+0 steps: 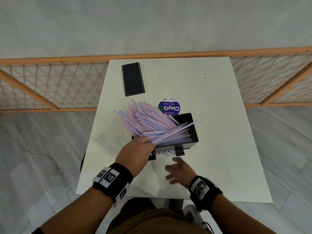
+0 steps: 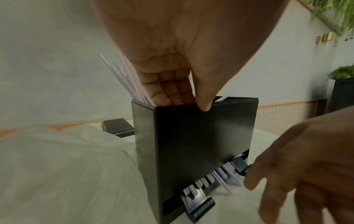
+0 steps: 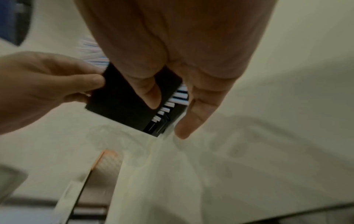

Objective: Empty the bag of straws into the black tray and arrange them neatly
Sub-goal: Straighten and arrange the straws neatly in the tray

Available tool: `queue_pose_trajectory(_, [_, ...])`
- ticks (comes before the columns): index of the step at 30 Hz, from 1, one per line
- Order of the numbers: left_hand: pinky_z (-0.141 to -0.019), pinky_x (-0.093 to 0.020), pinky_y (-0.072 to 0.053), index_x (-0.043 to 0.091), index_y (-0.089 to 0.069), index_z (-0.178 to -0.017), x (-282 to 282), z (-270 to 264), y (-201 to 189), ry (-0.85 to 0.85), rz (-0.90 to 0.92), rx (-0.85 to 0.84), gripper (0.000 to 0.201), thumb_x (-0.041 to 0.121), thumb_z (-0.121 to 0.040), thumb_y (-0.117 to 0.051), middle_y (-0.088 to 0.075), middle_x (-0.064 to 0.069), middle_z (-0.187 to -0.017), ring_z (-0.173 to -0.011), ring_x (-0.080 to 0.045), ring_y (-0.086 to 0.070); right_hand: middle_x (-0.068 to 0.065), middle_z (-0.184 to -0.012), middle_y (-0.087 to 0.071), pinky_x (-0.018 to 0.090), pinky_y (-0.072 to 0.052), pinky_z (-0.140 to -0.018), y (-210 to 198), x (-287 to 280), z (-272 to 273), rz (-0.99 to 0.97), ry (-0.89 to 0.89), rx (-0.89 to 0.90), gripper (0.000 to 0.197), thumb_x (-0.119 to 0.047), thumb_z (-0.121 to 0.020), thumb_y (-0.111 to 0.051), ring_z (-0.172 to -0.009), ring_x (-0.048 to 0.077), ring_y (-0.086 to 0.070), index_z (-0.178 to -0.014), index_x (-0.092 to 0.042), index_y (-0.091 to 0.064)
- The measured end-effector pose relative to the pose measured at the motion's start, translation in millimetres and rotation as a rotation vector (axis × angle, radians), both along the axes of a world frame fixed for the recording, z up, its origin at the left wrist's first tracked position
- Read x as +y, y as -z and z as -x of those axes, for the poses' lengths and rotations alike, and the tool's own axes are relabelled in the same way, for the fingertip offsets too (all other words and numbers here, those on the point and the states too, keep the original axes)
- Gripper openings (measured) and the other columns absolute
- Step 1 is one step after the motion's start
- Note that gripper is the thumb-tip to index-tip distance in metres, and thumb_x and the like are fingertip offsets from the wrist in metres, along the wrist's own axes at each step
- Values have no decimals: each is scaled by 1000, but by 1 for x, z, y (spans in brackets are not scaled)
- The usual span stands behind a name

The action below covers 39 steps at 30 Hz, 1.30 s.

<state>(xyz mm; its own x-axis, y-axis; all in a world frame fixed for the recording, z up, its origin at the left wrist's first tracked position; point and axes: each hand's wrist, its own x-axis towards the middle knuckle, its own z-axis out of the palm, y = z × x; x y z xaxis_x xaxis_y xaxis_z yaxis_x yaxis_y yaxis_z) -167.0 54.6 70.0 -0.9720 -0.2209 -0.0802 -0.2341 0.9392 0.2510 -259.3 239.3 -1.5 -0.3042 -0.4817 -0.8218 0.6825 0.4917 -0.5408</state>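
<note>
The black tray [image 1: 192, 130] is a tall box standing on the white table [image 1: 211, 98]. A thick bundle of pink-and-blue striped straws [image 1: 148, 122] leans out of its top, fanned toward the far left. My left hand [image 1: 140, 149] grips the tray's near-left rim [image 2: 201, 136], fingers inside against the straws [image 2: 124, 72] and thumb on the outer wall. My right hand [image 1: 179, 169] hovers open just in front of the tray, fingers spread by the bottom slot, where straw ends [image 2: 216, 177] poke out. The clear bag [image 1: 108, 137] lies flat on the table left of the tray.
A black lid [image 1: 133, 79] lies at the table's far left. A round purple sticker [image 1: 169, 107] sits just behind the tray. An orange lattice fence [image 1: 50, 81] runs behind the table. Bare tabletop extends to the right of the tray.
</note>
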Motion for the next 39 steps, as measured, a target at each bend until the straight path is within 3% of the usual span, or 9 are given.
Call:
queue_pose_trajectory(2, [-62, -36, -53, 23, -67, -85, 4, 3, 0, -1, -7, -31, 13, 12, -90, -71, -57, 2, -89, -78, -24, -60, 13, -90, -56, 32, -50, -53, 3, -10, 3, 43, 308, -175, 12, -7, -104, -38, -50, 26, -64, -99, -15, -46])
queue_pose_trajectory(7, [-64, -36, -54, 24, -69, -90, 14, 12, 1, 2, -38, -65, 11, 13, -92, -67, -57, 4, -92, -80, -21, -59, 30, -123, -65, 40, -63, -70, 26, -28, 0, 114, 703, -143, 33, -20, -101, -55, -97, 42, -72, -130, -2, -50])
queue_pose_trajectory(11, [-61, -35, -51, 20, -68, -87, 12, 21, -4, 37, -51, -101, 13, 11, -94, -65, -58, 2, -91, -76, -21, -60, 33, -109, -70, 41, -64, -71, 22, -36, 7, 119, 884, -238, 23, -22, -102, -52, -80, 37, -74, -122, -12, -54])
queue_pose_trajectory(14, [-61, -34, -49, 21, -65, -85, 10, 24, -7, 52, -51, -114, 15, 12, -96, -62, -57, 2, -92, -77, -23, -60, 30, -99, -74, 44, -63, -77, 23, -38, 12, 54, 887, -229, 16, -16, -102, -48, -86, 38, -74, -114, -11, -58])
queue_pose_trajectory(17, [-63, -33, -48, 22, -66, -88, 10, 24, -8, 48, -60, -123, 14, 14, -98, -60, -57, 2, -95, -80, -22, -60, 27, -107, -71, 40, -62, -63, 35, -37, 16, -8, 925, -149, 30, -13, -99, -51, -79, 35, -73, -128, -5, -55])
queue_pose_trajectory(20, [-65, -36, -52, 21, -69, -93, 10, 25, -9, 40, -67, -119, 14, 16, -100, -58, -58, 2, -97, -82, -22, -61, 25, -108, -70, 39, -61, -67, 40, -36, 15, 37, 1012, -145, 43, -14, -96, -54, -72, 31, -68, -138, -17, -46])
queue_pose_trajectory(25, [-60, -33, -48, 24, -67, -93, 10, 24, -8, 37, -52, -123, 13, 17, -100, -59, -56, 5, -95, -80, -21, -60, 6, -71, -64, 27, -57, -58, 48, -34, 10, 94, 914, -293, 48, -29, -94, -63, -56, 19, -64, -134, -4, -56])
queue_pose_trajectory(32, [-61, -35, -53, 25, -69, -94, 10, 22, -5, 20, -39, -101, 10, 17, -96, -64, -57, 6, -92, -78, -21, -59, 12, -72, -68, 32, -59, -59, 58, -38, 3, 17, 797, -215, 26, -22, -97, -62, -53, 25, -64, -119, -7, -62])
queue_pose_trajectory(39, [-67, -40, -56, 27, -66, -96, 9, 21, 2, 7, -43, -130, 14, 13, -93, -65, -56, 5, -97, -83, -23, -60, 10, -64, -53, 24, -38, -47, 61, -43, 2, -132, 275, 115, 13, -23, -92, -72, -42, 19, -43, -98, -21, -62])
